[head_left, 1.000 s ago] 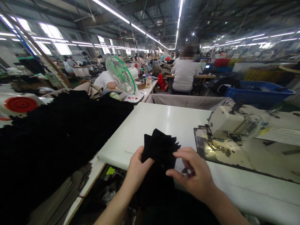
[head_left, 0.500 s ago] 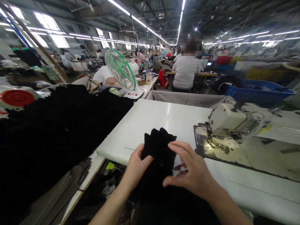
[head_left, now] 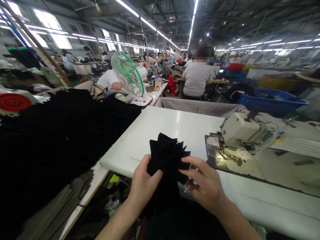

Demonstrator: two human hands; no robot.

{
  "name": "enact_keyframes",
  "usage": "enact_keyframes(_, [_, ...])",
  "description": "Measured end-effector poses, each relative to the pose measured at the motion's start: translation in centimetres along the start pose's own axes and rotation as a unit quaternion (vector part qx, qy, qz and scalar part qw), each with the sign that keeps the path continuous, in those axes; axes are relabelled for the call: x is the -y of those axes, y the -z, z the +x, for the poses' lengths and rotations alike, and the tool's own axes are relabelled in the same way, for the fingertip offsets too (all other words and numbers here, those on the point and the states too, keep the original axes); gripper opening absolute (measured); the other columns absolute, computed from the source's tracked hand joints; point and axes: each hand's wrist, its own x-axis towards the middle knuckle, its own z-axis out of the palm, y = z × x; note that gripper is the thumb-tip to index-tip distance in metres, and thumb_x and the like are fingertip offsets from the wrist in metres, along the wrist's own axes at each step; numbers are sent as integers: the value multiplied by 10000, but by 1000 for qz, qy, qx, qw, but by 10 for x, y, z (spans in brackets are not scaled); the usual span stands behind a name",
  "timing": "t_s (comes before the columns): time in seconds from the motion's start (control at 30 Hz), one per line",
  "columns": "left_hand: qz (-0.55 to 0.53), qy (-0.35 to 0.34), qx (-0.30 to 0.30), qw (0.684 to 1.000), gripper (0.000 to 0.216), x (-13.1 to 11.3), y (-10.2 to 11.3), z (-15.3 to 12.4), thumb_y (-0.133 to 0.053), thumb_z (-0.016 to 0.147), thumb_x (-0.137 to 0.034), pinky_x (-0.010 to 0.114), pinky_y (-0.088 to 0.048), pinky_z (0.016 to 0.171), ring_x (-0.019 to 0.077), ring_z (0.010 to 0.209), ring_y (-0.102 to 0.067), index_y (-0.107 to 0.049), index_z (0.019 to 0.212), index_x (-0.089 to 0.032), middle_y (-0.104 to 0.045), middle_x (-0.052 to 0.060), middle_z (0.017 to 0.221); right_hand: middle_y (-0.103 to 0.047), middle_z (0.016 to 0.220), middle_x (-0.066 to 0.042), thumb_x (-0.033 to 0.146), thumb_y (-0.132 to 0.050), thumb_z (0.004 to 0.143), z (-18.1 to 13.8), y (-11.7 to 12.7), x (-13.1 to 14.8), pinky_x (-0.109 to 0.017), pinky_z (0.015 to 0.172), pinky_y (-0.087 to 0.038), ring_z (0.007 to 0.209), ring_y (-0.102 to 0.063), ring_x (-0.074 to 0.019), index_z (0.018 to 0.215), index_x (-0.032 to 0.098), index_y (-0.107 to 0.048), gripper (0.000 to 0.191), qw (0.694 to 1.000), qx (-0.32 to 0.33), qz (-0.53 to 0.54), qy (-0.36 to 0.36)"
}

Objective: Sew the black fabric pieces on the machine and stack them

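A stack of black fabric pieces is fanned into pointed layers over the near edge of the white table. My left hand is closed on its left side, thumb on top and fingers mostly hidden beneath. At the right edge of the stack, my right hand pinches the layers between its fingers. A small tool with a pale pointed tip sits within the right hand's curled fingers; it looks like thread snips, but most of it is hidden. Black cloth hangs below the stack toward my lap.
An industrial sewing machine stands on the right of the white table. A large black fabric heap covers the left side. Beyond are a green-rimmed fan, a blue bin and a seated person in white.
The fabric layers have spread into more points. My right hand's fingers have closed in on the stack's right edge, and the small tool has turned within that hand.
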Motion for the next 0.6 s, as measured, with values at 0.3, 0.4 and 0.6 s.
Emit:
enact_keyframes(0.3, [18, -16, -21, 999, 231, 4, 3, -1, -614, 781, -302, 283, -504, 709, 206, 808, -645, -614, 992, -208, -691, -9, 877, -460, 1491, -139, -29, -511, 784, 2, -2, 0, -278, 639, -555, 814, -608, -138, 1071, 188, -684, 399, 1000, 16, 27, -5])
enact_keyframes(0.4, [22, -13, -18, 1000, 216, 4, 3, -1, -614, 784, -313, 284, -503, 698, 205, 790, -642, -610, 972, -207, -686, -10, 853, -551, 1389, -142, -44, -482, 776, 2, -2, -1, -289, 689, -567, 895, -641, -163, 1104, 180, -670, 440, 999, 22, 42, 3])
enact_keyframes(0.6, [11, -12, -20, 1000, 214, 5, 2, 1, -610, 771, -300, 280, -498, 682, 198, 768, -629, -607, 962, -204, -673, -16, 826, -687, 1132, -123, -11, -494, 853, 2, -3, 0, -316, 780, -588, 1009, -667, -207, 1123, 159, -655, 357, 999, 17, 34, 29])
